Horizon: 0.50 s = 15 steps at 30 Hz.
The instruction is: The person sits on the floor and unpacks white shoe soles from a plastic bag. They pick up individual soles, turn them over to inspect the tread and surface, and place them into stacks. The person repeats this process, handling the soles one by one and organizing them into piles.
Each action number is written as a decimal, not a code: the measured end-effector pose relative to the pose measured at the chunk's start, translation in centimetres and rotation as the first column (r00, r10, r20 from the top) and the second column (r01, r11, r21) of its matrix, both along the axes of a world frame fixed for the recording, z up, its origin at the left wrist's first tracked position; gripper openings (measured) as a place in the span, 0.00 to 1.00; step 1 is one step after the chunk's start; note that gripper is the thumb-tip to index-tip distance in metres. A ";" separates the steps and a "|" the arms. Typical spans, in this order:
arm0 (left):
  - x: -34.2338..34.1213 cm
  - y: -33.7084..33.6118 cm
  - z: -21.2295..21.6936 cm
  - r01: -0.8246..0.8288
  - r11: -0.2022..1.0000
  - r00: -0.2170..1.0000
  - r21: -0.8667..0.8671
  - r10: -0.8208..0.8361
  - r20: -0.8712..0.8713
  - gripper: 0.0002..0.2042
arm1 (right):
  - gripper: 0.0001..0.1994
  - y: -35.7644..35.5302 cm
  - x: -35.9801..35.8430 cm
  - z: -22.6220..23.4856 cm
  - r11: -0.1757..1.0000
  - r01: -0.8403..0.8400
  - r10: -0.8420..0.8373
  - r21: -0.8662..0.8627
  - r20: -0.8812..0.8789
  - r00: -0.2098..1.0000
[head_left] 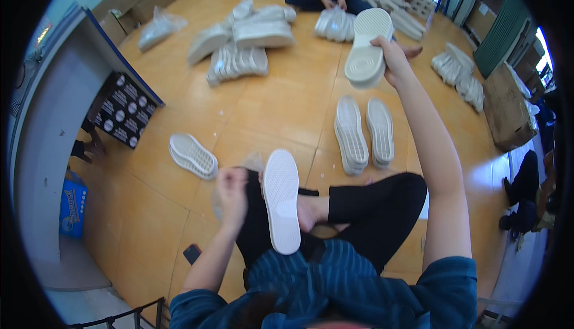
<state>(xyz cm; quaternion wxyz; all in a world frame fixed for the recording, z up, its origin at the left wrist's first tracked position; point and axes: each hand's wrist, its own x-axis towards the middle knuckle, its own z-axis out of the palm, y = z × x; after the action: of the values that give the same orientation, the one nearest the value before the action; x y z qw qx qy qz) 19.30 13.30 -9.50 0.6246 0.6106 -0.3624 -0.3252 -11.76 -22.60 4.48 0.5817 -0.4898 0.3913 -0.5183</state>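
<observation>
Seated person at work with shoe soles: the right hand (391, 57) grasps a pale grey-white sole (369, 33) by its right edge, raised at the far right with its patterned underside showing, while the left hand (232, 191), at near left, has its fingers curled but is too blurred to tell whether it holds anything. A white sole (282, 209) lies lengthwise over the lap, just right of the left hand. On the tan floor (287, 111), two side-by-side sole stacks (351, 135) stand beyond the knees at right, a further sole group (192, 155) lies at left, and a larger sole heap (251, 33) lies far off.
</observation>
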 end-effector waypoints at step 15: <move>-0.5 19.2 -13.9 0.270 0.703 0.635 0.658 0.383 -0.671 0.39 | 0.24 2.0 10.0 -24.9 0.841 -0.208 0.431 0.500 -0.385 0.816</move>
<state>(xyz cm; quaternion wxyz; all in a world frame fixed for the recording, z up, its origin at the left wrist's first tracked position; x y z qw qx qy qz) 18.77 32.49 -23.41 0.4425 0.6137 0.1150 -0.6437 -1.74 -20.58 -20.40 0.6399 -0.5208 0.5388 -0.1701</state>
